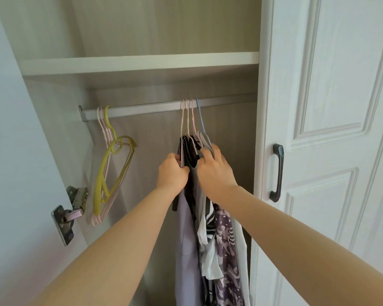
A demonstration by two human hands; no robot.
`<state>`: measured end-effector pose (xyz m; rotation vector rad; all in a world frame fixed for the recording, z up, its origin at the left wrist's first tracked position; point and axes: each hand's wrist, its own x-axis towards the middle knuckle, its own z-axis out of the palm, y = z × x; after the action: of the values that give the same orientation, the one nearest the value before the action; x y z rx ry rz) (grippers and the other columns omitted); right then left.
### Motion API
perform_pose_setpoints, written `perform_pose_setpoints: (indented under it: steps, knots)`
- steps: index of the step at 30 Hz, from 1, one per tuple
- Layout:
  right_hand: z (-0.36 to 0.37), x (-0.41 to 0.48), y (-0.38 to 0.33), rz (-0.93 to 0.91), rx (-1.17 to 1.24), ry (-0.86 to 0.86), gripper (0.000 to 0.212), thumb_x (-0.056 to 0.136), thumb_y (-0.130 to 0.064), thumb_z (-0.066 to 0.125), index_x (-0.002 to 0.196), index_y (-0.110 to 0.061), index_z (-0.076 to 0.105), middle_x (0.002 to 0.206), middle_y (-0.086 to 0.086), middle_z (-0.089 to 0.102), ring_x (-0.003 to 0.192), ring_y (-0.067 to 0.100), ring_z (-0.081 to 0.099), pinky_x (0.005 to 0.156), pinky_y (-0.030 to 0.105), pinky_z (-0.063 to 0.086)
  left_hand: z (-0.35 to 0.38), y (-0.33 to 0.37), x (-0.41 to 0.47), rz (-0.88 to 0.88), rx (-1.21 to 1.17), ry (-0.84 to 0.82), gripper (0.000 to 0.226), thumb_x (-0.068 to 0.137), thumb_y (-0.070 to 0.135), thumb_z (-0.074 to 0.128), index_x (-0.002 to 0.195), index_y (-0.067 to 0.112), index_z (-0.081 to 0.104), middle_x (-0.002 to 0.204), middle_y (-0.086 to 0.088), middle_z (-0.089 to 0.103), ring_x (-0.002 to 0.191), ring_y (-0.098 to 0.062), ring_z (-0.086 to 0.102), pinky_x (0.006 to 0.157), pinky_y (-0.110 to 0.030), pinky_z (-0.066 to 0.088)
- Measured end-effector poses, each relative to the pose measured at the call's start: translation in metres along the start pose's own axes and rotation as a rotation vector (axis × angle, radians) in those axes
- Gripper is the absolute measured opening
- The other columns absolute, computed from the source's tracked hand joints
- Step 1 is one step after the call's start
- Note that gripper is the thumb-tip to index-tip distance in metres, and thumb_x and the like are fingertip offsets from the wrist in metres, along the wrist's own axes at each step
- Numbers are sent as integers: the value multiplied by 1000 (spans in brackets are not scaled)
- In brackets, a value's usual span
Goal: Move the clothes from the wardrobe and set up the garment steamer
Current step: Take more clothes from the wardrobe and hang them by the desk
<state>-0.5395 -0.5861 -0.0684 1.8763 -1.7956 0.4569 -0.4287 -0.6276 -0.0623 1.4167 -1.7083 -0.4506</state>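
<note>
Your two bare forearms reach up from the bottom corners of the frame, the left forearm [119, 239] from the lower left and the right forearm [285, 221] from the lower right, and they meet at the centre.

Filling the right side of the frame is the white panelled wardrobe door [332, 96]. The open wardrobe [164, 29] takes up the middle, and a pale shelf [137, 62] runs across it in the upper half.

The clothes [187, 250] hang in a tight bundle at the centre and run down past the bottom edge: a lilac piece on the left, dark ones in the middle, a purple patterned one and a white one on the right. They are on pink hangers [188, 120] and one bluish hanger, all hooked over the rail [142, 109] just below the shelf.

Your left grip [173, 173] has its fingers curled round the left edge of the bundle, just under the hanger shoulders. Your right grip [215, 171] is on the right edge of the bundle at the same height, fingers bent over the garment tops. The bundle sits squeezed between both grips.

At the left end of the rail hang the bare hangers [110, 173], one yellow and several pink. A dark handle [277, 173] sits on the door at the height of your hands. A metal hinge [70, 210] shows at the left edge of the wardrobe.
</note>
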Motion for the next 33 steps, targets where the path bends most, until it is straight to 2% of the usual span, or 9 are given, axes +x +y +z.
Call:
perform_pose_setpoints:
  steps: [4,7,10,12,14,17,24,27,33]
  knots:
    - [-2,20,-9,-4,-2,100,27,43,-3,82,66,0,68,89,18,63,87,40,59,66,36,52,5,2,25,-55,-158,67,31,91,5,52,122,6,55,113,-9,63,108,-26,57,85,-27,42]
    - [-3,30,-16,6,32,56,22,71,1,65,92,3,63,112,21,50,104,36,47,82,36,44,7,-1,41,-147,-350,67,27,89,4,56,115,9,59,96,-6,66,99,-28,63,92,-39,51]
    - [2,38,-20,-16,31,28,23,82,5,53,104,1,58,119,20,44,112,34,42,83,31,43,4,-3,51,-218,-531,61,17,89,2,51,98,14,59,80,-7,64,77,-27,64,76,-37,55]
    - [6,42,-23,-54,13,20,19,82,2,53,99,-1,59,106,15,52,111,32,44,83,29,43,0,-3,54,-245,-591,75,17,94,5,47,84,12,60,70,-8,58,62,-25,56,59,-31,49]
    - [8,43,-27,-38,16,17,20,81,1,53,101,-1,58,99,13,51,108,32,44,86,30,41,-5,-5,56,-281,-640,87,17,96,10,46,87,12,61,64,-5,52,54,-19,47,46,-23,41]
    - [6,46,-31,56,101,-26,38,82,0,58,118,3,48,121,21,44,113,35,44,95,36,39,-12,-15,62,-296,-626,85,20,97,14,45,101,14,64,64,-3,49,51,-15,42,35,-16,32]
    - [-8,63,-38,312,366,-53,29,90,-13,58,113,2,49,117,20,55,108,35,53,94,47,41,-34,-13,59,-228,-630,130,21,98,18,45,100,11,65,61,-2,44,50,-15,37,42,-22,30]
    - [-18,68,-41,384,534,-66,33,93,-16,54,118,4,47,119,19,56,112,35,53,97,49,40,-42,-6,57,-202,-642,142,20,98,19,46,100,11,65,62,-2,47,53,-15,39,45,-23,31]
    - [-41,60,-44,425,684,-69,32,94,-16,47,121,2,47,122,18,53,114,36,51,99,52,39,-55,3,39,-206,-676,181,22,97,23,49,81,15,61,66,-3,47,57,-16,40,52,-25,32]
